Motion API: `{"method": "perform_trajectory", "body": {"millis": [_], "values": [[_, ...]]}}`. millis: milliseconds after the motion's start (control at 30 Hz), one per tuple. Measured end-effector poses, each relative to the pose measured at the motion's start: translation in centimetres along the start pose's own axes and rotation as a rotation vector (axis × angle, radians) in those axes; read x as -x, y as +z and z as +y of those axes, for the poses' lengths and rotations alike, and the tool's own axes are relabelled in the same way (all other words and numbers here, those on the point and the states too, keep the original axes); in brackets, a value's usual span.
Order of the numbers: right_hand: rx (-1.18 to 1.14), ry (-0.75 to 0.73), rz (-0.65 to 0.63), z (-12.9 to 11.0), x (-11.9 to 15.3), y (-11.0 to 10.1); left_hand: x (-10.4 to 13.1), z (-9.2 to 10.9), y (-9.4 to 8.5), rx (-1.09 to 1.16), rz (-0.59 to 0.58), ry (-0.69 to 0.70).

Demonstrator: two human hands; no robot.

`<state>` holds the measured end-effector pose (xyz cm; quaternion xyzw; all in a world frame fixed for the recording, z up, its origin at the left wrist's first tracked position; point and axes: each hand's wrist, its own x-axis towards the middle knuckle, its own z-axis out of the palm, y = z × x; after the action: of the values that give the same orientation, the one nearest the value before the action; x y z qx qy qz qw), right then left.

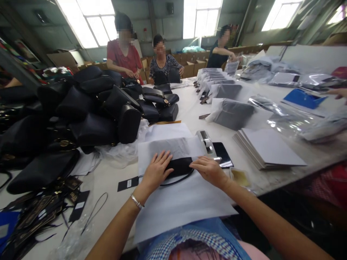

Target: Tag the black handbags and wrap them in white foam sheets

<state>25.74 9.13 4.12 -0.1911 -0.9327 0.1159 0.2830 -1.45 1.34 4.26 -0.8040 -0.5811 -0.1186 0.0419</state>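
Observation:
In front of me a black handbag (179, 167) lies on a sheet of white wrapping paper (184, 202), with the paper's far part folded over it. Its thin black strap (177, 180) curves out on the near side. My left hand (156, 170) rests flat on the bag and the folded paper, fingers spread. At the bag's right end, my right hand (208, 169) has its fingers pinched together at the paper's edge, close to the strap. A black hang tag (128, 183) sticks out left of the bag.
Black handbags (89, 104) are heaped on the left, with loose tags (40, 213) nearer me. On the right are stacked white boards (273, 148), a phone (222, 154), a tape dispenser (205, 142) and paper-wrapped bags (230, 112). Several people work across the table.

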Motion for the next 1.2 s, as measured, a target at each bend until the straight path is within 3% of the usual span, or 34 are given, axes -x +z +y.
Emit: {"method": "perform_trajectory", "body": {"millis": [167,333,467,667,1000,1200], "values": [[-0.292,0.111,-0.274,-4.4,4.3,-1.2,1.2,0.1,0.1,0.009,0.001,-0.010],[-0.211,0.129,-0.393,-5.6,5.9,0.6,1.2,0.4,0.1,0.015,0.015,-0.011],[-0.250,0.189,-0.401,-5.2,5.6,1.2,1.1,0.2,0.1,0.041,0.008,-0.013],[-0.283,0.215,-0.531,-5.2,4.3,0.1,0.9,-0.1,-0.4,0.086,-0.009,-0.027],[-0.321,0.286,-0.530,-5.7,3.7,-0.5,0.7,-0.1,-0.9,0.147,-0.044,-0.042],[-0.345,0.366,-0.615,-5.5,2.1,-1.5,0.5,-0.3,-1.5,0.163,-0.075,-0.043]]}}
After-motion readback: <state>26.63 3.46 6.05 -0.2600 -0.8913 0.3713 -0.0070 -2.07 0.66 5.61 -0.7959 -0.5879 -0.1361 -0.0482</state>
